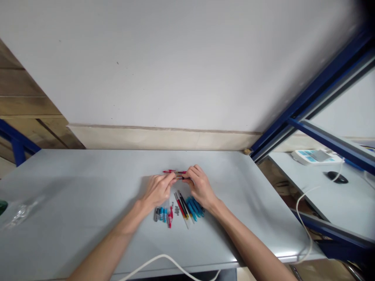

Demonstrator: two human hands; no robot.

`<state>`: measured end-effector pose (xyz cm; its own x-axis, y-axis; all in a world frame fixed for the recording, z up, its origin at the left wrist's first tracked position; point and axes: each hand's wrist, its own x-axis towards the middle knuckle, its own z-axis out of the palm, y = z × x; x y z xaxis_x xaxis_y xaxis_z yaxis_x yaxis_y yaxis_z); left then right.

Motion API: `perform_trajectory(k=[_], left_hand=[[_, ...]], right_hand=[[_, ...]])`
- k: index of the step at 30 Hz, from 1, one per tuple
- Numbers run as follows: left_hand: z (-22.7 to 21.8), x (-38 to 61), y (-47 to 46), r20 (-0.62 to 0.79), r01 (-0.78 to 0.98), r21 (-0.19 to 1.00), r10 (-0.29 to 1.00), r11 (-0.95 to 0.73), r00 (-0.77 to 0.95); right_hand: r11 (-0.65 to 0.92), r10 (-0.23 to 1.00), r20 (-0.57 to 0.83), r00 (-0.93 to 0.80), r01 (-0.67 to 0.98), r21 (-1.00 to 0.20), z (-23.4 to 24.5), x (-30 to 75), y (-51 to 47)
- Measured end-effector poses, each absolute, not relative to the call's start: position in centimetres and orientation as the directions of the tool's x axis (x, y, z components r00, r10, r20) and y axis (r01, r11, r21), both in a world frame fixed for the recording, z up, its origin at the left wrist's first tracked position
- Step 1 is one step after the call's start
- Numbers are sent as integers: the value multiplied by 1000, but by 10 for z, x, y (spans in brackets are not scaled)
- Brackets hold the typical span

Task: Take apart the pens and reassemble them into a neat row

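Near the middle of the grey table, my left hand (158,188) pinches one end of a slim pen part (179,178). The fingers of my right hand (200,185) are closed around its other end, so the hands almost meet. Most of the piece is hidden. Just behind the fingers lies a red pen (169,171). Between my wrists are red and black pen refills (182,205), blue pen barrels (193,208) and small metal springs (176,210). Clear and blue short pen pieces (161,214) lie left of a red pen piece (170,217).
A clear plastic bag (20,214) lies at the table's left. White cables (164,256) run by the front edge and right corner. Blue metal framing (316,82) rises on the right. Beyond it, another table holds a black mouse (337,177) and a white device (316,157).
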<state>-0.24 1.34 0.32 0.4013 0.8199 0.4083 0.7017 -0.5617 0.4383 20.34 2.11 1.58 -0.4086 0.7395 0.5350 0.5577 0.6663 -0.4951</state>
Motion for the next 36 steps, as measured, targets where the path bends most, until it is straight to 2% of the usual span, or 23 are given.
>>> perform_trajectory(k=[5, 16, 22, 27, 30, 36], left_hand=[[2, -4, 17, 435, 700, 415, 803, -581, 408], [3, -4, 16, 362, 708, 482, 853, -516, 375], [1, -9, 20, 422, 769, 396, 844, -501, 333], [2, -7, 20, 444, 757, 351, 809, -552, 385], [3, -6, 19, 435, 756, 337, 805, -561, 403], [4, -7, 20, 427, 777, 318, 814, -543, 394]], right_hand=[[679, 724, 532, -438, 586, -442, 13, 202, 19], [707, 657, 533, -533, 681, -190, 9, 196, 12], [696, 708, 441, -552, 654, -297, 19, 198, 16], [664, 746, 477, -465, 581, -471, 11, 200, 18], [647, 760, 469, -449, 588, -485, 11, 199, 16], [654, 756, 375, -537, 597, -464, 14, 198, 17]])
